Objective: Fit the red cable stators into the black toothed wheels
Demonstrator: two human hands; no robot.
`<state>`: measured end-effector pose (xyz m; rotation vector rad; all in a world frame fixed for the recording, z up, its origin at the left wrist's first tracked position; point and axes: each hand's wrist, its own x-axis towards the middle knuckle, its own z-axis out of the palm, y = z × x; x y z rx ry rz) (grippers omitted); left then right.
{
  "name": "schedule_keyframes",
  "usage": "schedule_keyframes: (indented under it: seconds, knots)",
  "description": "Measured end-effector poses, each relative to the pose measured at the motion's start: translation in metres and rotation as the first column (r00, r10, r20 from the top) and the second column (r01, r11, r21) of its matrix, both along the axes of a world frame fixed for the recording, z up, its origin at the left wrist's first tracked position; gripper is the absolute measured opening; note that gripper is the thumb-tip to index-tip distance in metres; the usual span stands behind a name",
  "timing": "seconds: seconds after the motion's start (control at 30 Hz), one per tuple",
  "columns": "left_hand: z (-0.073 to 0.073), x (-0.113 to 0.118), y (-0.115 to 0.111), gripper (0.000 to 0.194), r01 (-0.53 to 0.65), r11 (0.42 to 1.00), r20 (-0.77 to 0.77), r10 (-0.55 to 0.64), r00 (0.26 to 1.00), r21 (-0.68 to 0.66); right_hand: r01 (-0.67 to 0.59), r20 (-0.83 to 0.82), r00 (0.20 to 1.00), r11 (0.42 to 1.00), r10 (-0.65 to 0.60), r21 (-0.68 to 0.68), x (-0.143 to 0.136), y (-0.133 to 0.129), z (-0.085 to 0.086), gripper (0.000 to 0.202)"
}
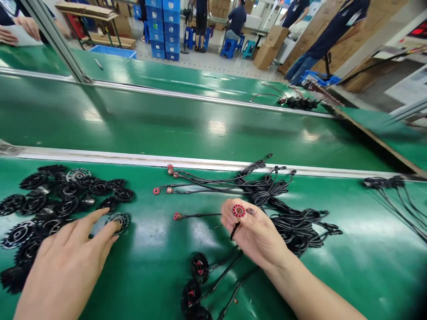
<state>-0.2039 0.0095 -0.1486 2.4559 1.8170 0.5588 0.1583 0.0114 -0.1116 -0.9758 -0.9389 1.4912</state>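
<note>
Nearest parts: Just below my right hand I see two black toothed plastic wheels with red centres (199,268), each with a black cable running up and right toward my wrist.
Left hand: My left hand (66,262) lies palm down, fingers spread fairly wide, fingertips touching one black round toothed plastic wheel with a silvery centre (119,221) at the right edge of the heap.
Right hand: My right hand (256,235) is pinched on a small red ring-shaped wound coil (239,210), held at the fingertips with its flat face toward me; its black lead drops down past my palm.
Wheel heap: The pile of black toothed wheels (50,200) sits left of and beyond my left hand.
Cable bundle: A tangle of black cables with small red coil ends (287,209) lies just beyond my right hand, long axis running left to right, red ends pointing left.
Far side: A bare green conveyor belt (167,120) runs across beyond both hands.
</note>
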Motion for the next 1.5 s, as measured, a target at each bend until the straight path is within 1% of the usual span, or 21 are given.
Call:
schedule_keyframes:
  seconds: [0.07,0.1,0.17,0.2,0.23,0.3,0.33,0.37,0.43,0.53,0.6,0.77,0.87,0.93,1.0,1.03,1.1,1.2,1.27,1.4,1.5]
  knots:
    - [0.005,0.015,-0.004,0.026,0.118,0.993,-0.137,-0.117,0.984,0.003,0.008,0.047,0.999,1.0,-0.009,0.025,-0.001,0.0,0.003,0.038]
    - [0.008,0.025,-0.006,0.023,0.18,0.984,-0.129,-0.181,0.975,-0.015,-0.005,0.119,0.993,0.999,-0.002,0.054,-0.003,-0.001,0.004,0.035]
    - [0.012,0.046,-0.012,0.016,0.256,0.96,0.009,-0.257,0.966,-0.112,-0.086,0.368,0.93,0.982,0.017,0.17,-0.009,-0.003,0.007,0.023]
    - [0.013,0.056,-0.015,0.013,0.284,0.944,0.086,-0.273,0.958,-0.166,-0.158,0.514,0.858,0.952,0.001,0.263,-0.013,-0.004,0.007,0.015]
    - [0.013,0.065,-0.016,0.01,0.308,0.925,0.156,-0.278,0.948,-0.223,-0.247,0.645,0.762,0.9,-0.049,0.36,-0.018,-0.006,0.006,0.009]
    - [0.011,0.079,-0.019,0.006,0.34,0.896,0.283,-0.26,0.923,-0.285,-0.432,0.797,0.562,0.744,-0.22,0.509,-0.027,-0.009,0.003,0.009]
    - [0.01,0.083,-0.019,0.008,0.352,0.887,0.336,-0.247,0.909,-0.299,-0.51,0.823,0.483,0.668,-0.299,0.542,-0.032,-0.01,0.0,0.011]
    - [0.009,0.087,-0.019,0.011,0.361,0.88,0.384,-0.232,0.894,-0.307,-0.574,0.838,0.417,0.613,-0.352,0.543,-0.035,-0.011,-0.002,0.011]
    - [0.008,0.091,-0.019,0.02,0.363,0.871,0.46,-0.186,0.868,-0.332,-0.67,0.864,0.323,0.552,-0.386,0.497,-0.04,-0.011,-0.006,0.014]
    - [0.007,0.096,-0.018,0.05,0.359,0.84,0.533,-0.101,0.84,-0.406,-0.735,0.878,0.259,0.508,-0.402,0.45,-0.043,-0.011,-0.007,0.023]
    - [0.006,0.098,-0.018,0.059,0.388,0.811,0.569,-0.084,0.818,-0.438,-0.747,0.87,0.236,0.492,-0.432,0.447,-0.044,-0.012,-0.006,0.025]
    - [0.004,0.1,-0.016,0.07,0.475,0.776,0.602,-0.156,0.783,-0.416,-0.792,0.834,0.202,0.416,-0.513,0.447,-0.047,-0.017,-0.001,0.025]
    - [0.002,0.1,-0.015,0.072,0.488,0.783,0.594,-0.195,0.78,-0.385,-0.828,0.797,0.149,0.367,-0.585,0.424,-0.049,-0.023,0.002,0.024]
    - [0.0,0.1,-0.016,0.067,0.467,0.804,0.608,-0.173,0.775,-0.368,-0.848,0.773,0.116,0.343,-0.624,0.404,-0.05,-0.026,0.004,0.023]
    - [0.0,0.1,-0.016,0.06,0.436,0.817,0.623,-0.125,0.772,-0.376,-0.856,0.77,0.1,0.34,-0.63,0.389,-0.051,-0.028,0.004,0.023]
    - [0.0,0.101,-0.017,0.059,0.426,0.817,0.627,-0.104,0.772,-0.388,-0.852,0.781,0.099,0.353,-0.616,0.386,-0.051,-0.028,0.004,0.024]
    - [0.002,0.102,-0.017,0.059,0.426,0.806,0.63,-0.087,0.772,-0.411,-0.819,0.826,0.111,0.42,-0.553,0.391,-0.051,-0.025,0.005,0.026]
    - [0.004,0.103,-0.018,0.06,0.432,0.797,0.627,-0.087,0.774,-0.422,-0.737,0.891,0.171,0.546,-0.42,0.398,-0.051,-0.019,0.005,0.028]
    - [0.004,0.104,-0.018,0.059,0.43,0.8,0.62,-0.094,0.779,-0.419,-0.705,0.912,0.189,0.596,-0.363,0.383,-0.052,-0.016,0.004,0.028]
    - [0.005,0.105,-0.018,0.06,0.436,0.803,0.605,-0.121,0.787,-0.407,-0.7,0.932,0.164,0.627,-0.324,0.341,-0.053,-0.012,0.0,0.021]
    - [0.006,0.104,-0.018,0.057,0.445,0.806,0.607,-0.138,0.783,-0.39,-0.692,0.943,0.204,0.643,-0.262,0.328,-0.049,-0.011,0.001,0.011]
